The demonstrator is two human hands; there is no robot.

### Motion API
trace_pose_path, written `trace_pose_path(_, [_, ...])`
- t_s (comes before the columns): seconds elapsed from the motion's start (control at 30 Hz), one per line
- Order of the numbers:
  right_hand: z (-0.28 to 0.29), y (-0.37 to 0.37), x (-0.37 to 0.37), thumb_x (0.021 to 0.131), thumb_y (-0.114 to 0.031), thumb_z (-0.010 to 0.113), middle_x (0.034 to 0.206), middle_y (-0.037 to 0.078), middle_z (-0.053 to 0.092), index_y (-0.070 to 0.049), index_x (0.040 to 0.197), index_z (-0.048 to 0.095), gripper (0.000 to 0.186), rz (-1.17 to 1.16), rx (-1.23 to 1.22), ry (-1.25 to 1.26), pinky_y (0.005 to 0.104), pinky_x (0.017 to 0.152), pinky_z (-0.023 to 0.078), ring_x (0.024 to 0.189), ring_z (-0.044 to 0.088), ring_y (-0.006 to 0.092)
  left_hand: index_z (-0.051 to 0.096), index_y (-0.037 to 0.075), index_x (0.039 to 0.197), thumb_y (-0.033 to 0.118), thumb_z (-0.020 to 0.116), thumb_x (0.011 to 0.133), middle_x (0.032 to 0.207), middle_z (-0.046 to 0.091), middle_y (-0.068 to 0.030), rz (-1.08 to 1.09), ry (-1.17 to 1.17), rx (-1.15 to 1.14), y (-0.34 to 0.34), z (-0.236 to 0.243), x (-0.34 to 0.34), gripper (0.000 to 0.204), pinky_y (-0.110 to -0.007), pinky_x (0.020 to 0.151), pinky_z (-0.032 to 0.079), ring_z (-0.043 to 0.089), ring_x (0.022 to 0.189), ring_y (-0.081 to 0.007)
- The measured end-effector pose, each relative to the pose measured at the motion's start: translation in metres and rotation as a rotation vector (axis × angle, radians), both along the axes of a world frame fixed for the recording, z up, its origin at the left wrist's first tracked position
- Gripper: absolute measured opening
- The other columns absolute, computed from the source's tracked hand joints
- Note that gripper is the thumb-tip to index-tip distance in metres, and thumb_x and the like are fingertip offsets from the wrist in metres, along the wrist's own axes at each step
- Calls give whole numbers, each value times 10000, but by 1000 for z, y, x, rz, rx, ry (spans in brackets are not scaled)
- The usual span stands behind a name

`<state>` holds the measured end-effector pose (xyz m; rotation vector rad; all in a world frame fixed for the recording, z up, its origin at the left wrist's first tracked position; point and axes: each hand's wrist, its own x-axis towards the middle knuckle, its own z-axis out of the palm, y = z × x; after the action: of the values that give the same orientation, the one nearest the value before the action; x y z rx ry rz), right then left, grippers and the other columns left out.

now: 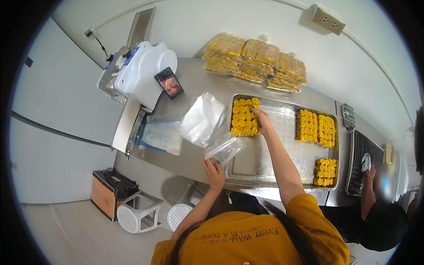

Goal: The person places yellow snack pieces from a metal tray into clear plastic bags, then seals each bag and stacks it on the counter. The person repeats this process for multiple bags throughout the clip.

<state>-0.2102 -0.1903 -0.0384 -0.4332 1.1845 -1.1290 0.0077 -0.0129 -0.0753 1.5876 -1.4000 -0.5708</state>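
Note:
A clear plastic bag [226,149] is pinched in my left hand [213,173], just off the left edge of a large metal tray [265,176]. The bag's mouth reaches the near side of a block of small yellow dumpling-like pieces [242,117] in the tray's far left corner. My right hand [262,120] grips this block at its right side, with fingertips on its top. Two more yellow blocks [316,128] sit side by side at the tray's right, and another yellow block [325,172] lies in its near right corner.
Filled bags [256,59] are stacked against the wall. Flat clear bags [203,119] lie left of the tray, near a phone [169,83] and a white machine [143,73]. At right, another person's hand [371,171] holds a small clear bag over a dark tray [364,152]. White stools [139,212] stand below.

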Motion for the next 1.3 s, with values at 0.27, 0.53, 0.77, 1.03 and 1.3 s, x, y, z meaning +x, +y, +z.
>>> trace_pose_path(0.27, [-10,13,-18,855,-600,393,1326,126,414,-73,1332,334,713,174,-44,-680,462,954,399,1191,440,293,322,-70,1251,1,435,799,1160,379,-296,-23,-111,-10,-1,6,-1,471,-457,913,306,380,1064,-454])
trace_pose_path(0.53, [-44,22,-15,858,-554,452,1340,126,400,-76,1353,306,703,191,-139,-789,455,989,361,1225,403,298,355,-71,1191,9,423,801,1150,379,-300,-40,-104,76,2,-2,2,405,-467,922,295,377,1060,-461])
trace_pose_path(0.77, [-50,20,-16,870,-497,479,1329,119,416,-71,1334,342,644,195,-186,-797,440,981,366,1200,424,291,422,-42,1169,28,487,793,1192,377,-270,-80,-148,107,-1,9,11,388,-438,889,358,425,1047,-416])
trace_pose_path(1.03, [-39,36,-21,867,-537,446,1301,126,452,-66,1314,384,653,74,-167,-858,467,977,362,1183,441,310,504,-27,1026,-6,569,749,1251,370,-190,-92,-133,124,-15,59,36,285,-315,634,493,535,945,-322])
trace_pose_path(1.3, [-3,85,-39,884,-531,408,1307,138,450,-66,1301,406,624,-49,-275,-1022,496,978,359,1182,442,335,517,-57,925,-40,540,720,1306,393,-154,-164,-260,57,-18,90,23,207,-352,721,481,520,1017,-334])
